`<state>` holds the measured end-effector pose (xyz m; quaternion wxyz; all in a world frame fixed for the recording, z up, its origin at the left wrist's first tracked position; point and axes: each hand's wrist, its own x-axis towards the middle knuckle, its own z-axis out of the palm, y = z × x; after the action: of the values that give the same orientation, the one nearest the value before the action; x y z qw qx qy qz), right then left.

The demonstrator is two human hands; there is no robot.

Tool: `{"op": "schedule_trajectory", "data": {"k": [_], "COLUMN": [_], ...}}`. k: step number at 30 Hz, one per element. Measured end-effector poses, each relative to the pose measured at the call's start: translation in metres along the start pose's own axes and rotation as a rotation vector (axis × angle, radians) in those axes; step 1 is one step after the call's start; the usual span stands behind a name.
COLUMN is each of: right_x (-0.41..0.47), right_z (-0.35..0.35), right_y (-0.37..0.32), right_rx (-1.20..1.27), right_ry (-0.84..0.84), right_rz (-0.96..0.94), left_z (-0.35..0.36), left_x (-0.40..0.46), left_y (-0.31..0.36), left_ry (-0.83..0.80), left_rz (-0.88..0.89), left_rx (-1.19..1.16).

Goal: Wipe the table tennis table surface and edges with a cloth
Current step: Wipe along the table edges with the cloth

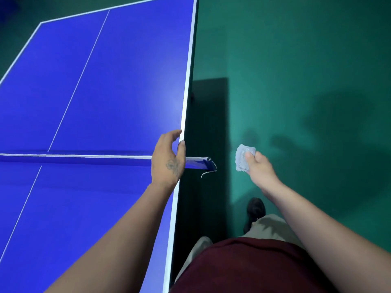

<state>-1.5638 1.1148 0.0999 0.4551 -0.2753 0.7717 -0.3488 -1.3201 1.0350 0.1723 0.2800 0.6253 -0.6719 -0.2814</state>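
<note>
The blue table tennis table with white lines fills the left of the view, its right side edge running down the middle. A low blue net crosses it. My left hand hovers over that edge where the net ends, fingers loosely spread, thumb by the white border, holding nothing. My right hand is off the table, out over the floor to the right, and grips a folded pale grey cloth.
The net's post and a loose cord stick out past the table edge between my hands. Green floor lies to the right. My shoe and legs stand close beside the table.
</note>
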Motion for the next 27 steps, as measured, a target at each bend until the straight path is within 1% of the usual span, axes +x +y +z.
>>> {"op": "schedule_trajectory", "data": {"k": [5,8,10,14,18,21,24,27], "right_x": [0.061,0.092,0.108,0.131,0.147,0.159,0.170,0.173], "right_z": [-0.005,0.006,0.018,0.053,0.095,0.124,0.149,0.173], "right_y": [-0.016,-0.030,-0.039,-0.059,-0.065,-0.065,-0.062,-0.059], "right_rx": [-0.089,-0.182,-0.239,-0.286,-0.304,-0.324,-0.325,-0.335], "right_ry": [-0.141,-0.244,-0.308,-0.387,-0.442,-0.482,-0.485,-0.504], "right_rz": [0.044,0.021,0.014,0.003,0.037,0.065,0.119,0.150], "left_z": [0.024,0.026,0.026,0.023,0.026,0.034,0.046,0.063], "left_x": [0.047,0.065,0.075,0.093,0.120,0.144,0.167,0.187], "left_y": [0.015,0.017,0.018,0.018,0.002,-0.019,-0.044,-0.070], "left_ry": [0.029,0.079,0.071,0.018,-0.060,-0.120,-0.190,-0.289], "left_rz": [-0.123,-0.177,-0.222,-0.299,-0.353,-0.340,-0.309,-0.276], "left_rx": [0.030,0.073,0.114,0.206,0.311,0.353,0.364,0.397]}}
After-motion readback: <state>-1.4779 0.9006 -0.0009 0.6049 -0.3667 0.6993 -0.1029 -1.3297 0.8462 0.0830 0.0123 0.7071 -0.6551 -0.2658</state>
